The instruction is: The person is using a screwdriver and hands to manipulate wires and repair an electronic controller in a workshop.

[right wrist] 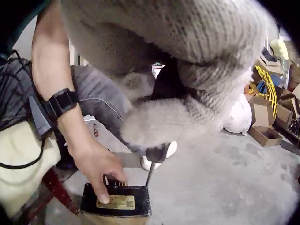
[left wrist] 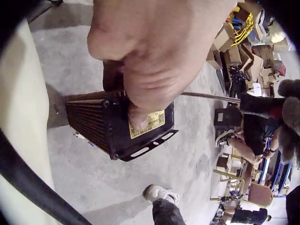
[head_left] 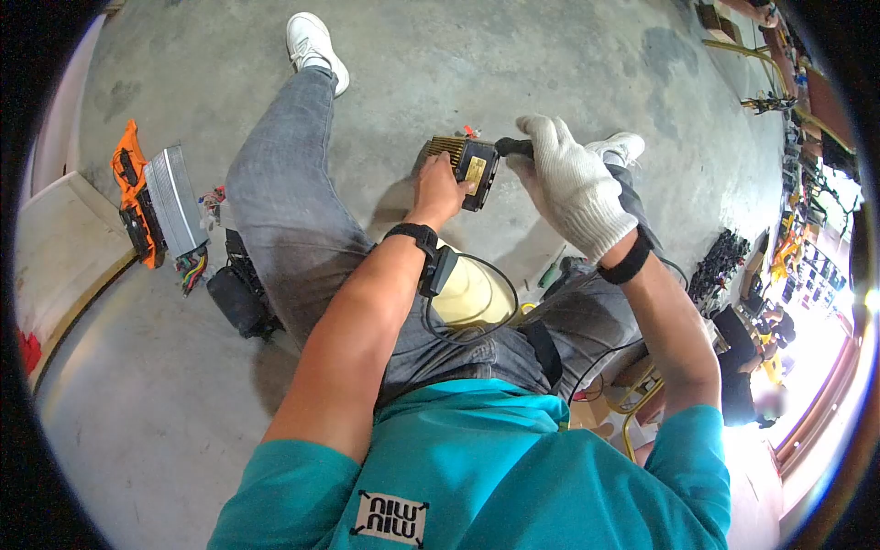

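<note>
Gripping, head view: bare left hand [head_left: 438, 193] clutches ribbed box [head_left: 465, 153] beyond pale stool [head_left: 472, 291]; gloved right hand [head_left: 573, 188] clasps screwdriver [head_left: 512, 147]; orange frame [head_left: 129, 163] near floor's [head_left: 403, 69] left edge.
Sticker [left wrist: 153, 125], left wrist: partly under thumb [left wrist: 138, 117].
Shaft [right wrist: 150, 175], right wrist: reaches box's corner; glove [right wrist: 157, 122] hides much of handle.

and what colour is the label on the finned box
The label is yellow with dark print; best seen in the left wrist view.

Grips black finned box [head_left: 478, 154] with yellow label [head_left: 475, 177] in bare left hand [head_left: 440, 192]. Holds black handle [head_left: 515, 147] in white-gloved right hand [head_left: 574, 186], just beside box. Sits with legs spread, in teal shirt [head_left: 513, 458], grey jeans [head_left: 280, 174], white shoes [head_left: 310, 44]. On concrete floor [head_left: 440, 55] to left, see orange frame [head_left: 129, 165] near silver-grey panel [head_left: 174, 202].
</note>
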Motion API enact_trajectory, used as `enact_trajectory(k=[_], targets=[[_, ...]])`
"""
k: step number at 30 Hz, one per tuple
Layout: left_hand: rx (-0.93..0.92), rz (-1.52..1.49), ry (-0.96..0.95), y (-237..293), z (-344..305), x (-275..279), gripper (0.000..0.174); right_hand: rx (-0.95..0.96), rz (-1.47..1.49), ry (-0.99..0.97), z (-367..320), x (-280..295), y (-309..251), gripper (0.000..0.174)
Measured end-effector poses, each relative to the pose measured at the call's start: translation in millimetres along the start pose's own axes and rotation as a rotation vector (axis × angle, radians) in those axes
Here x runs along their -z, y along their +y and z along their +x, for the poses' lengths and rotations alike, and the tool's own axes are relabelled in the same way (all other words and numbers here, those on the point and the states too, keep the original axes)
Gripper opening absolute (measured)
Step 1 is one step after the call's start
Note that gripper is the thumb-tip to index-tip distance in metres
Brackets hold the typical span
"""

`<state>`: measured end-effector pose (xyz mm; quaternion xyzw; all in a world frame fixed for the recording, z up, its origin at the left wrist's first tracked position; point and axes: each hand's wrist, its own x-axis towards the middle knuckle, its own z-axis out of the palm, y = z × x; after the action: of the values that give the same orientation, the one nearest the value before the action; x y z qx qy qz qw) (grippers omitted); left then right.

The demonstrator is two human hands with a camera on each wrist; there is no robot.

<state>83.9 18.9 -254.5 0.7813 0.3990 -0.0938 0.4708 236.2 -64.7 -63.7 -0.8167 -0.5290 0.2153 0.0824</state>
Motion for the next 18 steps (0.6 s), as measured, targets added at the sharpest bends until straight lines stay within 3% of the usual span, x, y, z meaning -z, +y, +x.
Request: enact_trajectory(k=[1, 4, 7, 14, 16, 18], targets=[[0.009, -0.005, -0.024, -0.2, 0.3, 1.0, 0.063, -0.15, 0.008, -0.026, 0.0, -1.0, -3.1, 0.049], [0.005, -0.003, -0.011, -1.7, 0.3, -0.1, 0.063, -0.076, 0.024, 0.045, -3.8, 10.9, -9.0, 0.048], [0.008, 0.005, 0.012, -0.7, -3.3, -1.7, 0.062, 0.037, -0.002, -0.014, -4.0, 14.4, -5.1, 0.049], [0.087, -0.007, -0.094, 4.7, -0.4, 8.7, 0.057, -0.142, 0.02, 0.067, 2.3, 3.7, -4.3, 0.046], [0.065, 0.004, -0.053, 3.8, -2.5, 5.8, 0.056, 0.039, -0.022, 0.076, -1.5, 10.3, -4.4, 0.044], [0.035, 0.012, -0.011, 7.2, -2.7, 5.8, 0.054, 0.051, 0.003, 0.067, 0.0, 0.4, 4.0, 0.044]])
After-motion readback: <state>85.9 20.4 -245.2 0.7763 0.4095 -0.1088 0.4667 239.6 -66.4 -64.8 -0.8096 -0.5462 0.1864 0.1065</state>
